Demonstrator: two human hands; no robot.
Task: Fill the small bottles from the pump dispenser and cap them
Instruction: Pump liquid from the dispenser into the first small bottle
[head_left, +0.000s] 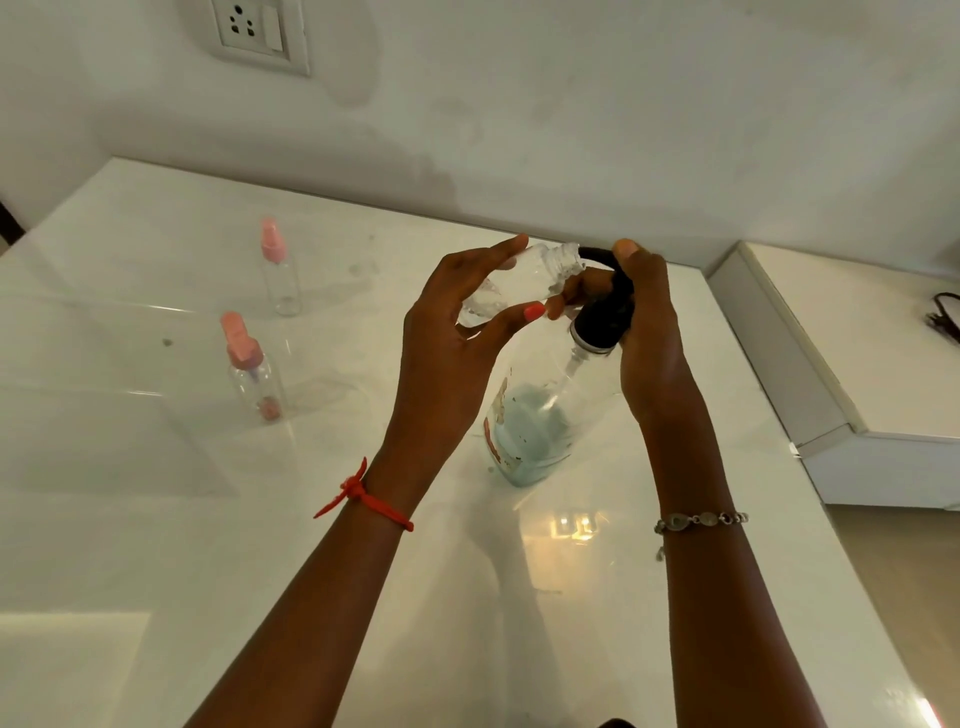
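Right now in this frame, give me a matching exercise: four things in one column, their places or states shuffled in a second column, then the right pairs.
Column one:
1. uncapped small bottle
2. pump dispenser
3. nearer pink-capped bottle
4. wall socket

Column two:
A. stands capped on the counter, untouched
B. set in the wall
C. tilted in the left hand, mouth at the black spout
D. stands on the counter, right hand gripping its pump head

Pairs: 1-C, 2-D, 3-A, 4-B.
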